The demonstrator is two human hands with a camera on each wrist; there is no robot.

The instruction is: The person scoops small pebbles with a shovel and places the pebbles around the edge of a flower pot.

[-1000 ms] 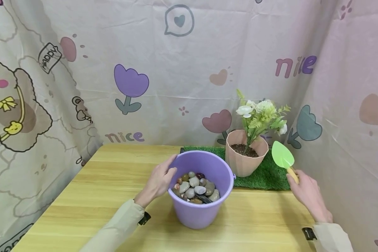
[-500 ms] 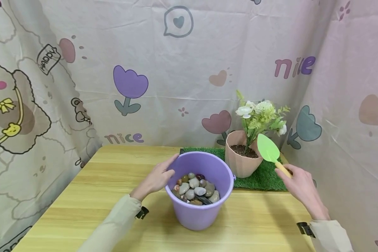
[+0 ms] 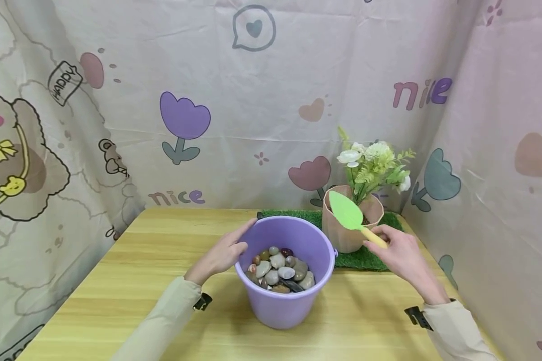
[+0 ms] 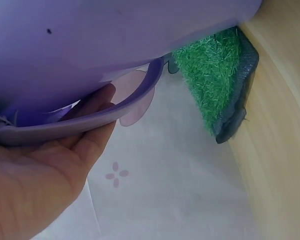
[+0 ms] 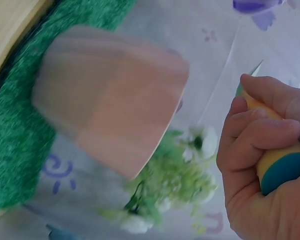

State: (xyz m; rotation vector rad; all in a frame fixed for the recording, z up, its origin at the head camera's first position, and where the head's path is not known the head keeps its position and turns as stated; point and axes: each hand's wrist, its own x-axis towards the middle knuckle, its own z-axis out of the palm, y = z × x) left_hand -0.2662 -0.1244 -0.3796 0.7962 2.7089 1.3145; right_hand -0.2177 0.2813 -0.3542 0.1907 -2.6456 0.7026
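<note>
My left hand (image 3: 221, 254) holds the near-left rim of a purple bucket (image 3: 283, 311), its index finger stretched along the edge. In the left wrist view, fingers pass by the bucket's handle (image 4: 95, 119), close to its side wall. Several smooth stones (image 3: 277, 271) in grey, brown and dark red lie inside the bucket. A small trowel with a green blade (image 3: 345, 210) is in my right hand (image 3: 404, 255), which grips its yellow handle. The blade points up and left, overlapping the pink flowerpot (image 3: 336, 230) in the head view. Its teal handle end (image 5: 287, 172) shows in the right wrist view.
White flowers and green leaves (image 3: 375, 160) rise from the flowerpot, which stands on a green turf mat (image 3: 361, 260) at the back right. The wooden table (image 3: 162, 250) meets printed cloth walls (image 3: 253, 100) behind and at the sides.
My right hand has carried the trowel leftward, from beside the flowerpot to in front of it, toward the bucket. My left hand stays at the bucket's rim.
</note>
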